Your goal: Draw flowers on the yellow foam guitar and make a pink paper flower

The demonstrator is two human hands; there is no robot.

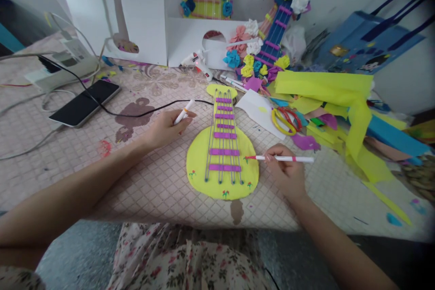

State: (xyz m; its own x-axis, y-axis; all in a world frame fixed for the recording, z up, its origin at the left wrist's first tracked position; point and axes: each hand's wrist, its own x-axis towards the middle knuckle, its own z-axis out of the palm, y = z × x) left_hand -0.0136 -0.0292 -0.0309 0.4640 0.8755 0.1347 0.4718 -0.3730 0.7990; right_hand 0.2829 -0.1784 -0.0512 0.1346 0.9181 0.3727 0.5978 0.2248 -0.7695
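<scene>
A yellow guitar-shaped cutout (199,156) lies flat on the table, with purple bars (224,152) and grey strings running up its neck. Small red-and-green flowers (225,194) are drawn near its lower edge. My right hand (287,172) pinches a white marker with a red band (285,158), its red tip touching the right side of the yellow body. Left of the neck, my left hand (168,128) is closed around another white marker (184,112) with an orange band, held above the table.
Scissors with yellow and red handles (283,120) lie on paper scraps at the right. A glue gun (199,64) stands behind the cutout. A phone (84,103) and cables are at the left. A decorated blue guitar (276,34) leans at the back.
</scene>
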